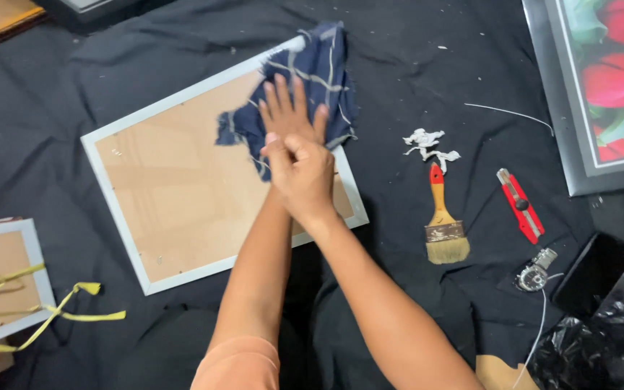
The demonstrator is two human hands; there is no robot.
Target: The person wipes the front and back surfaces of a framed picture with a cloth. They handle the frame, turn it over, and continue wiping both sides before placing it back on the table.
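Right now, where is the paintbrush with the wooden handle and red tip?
In the head view, the paintbrush lies on the black cloth, right of the silver picture frame, between the crumpled white paper and the red utility knife.

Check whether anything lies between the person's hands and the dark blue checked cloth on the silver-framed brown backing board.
Nothing visible does. The left hand lies flat on the dark blue checked cloth, which rests on the upper right corner of the silver-framed brown backing board. The right hand presses on top of the left.

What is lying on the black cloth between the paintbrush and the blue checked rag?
In the head view, a crumpled scrap of white paper lies between the paintbrush and the blue checked rag, just above the brush handle's red tip.
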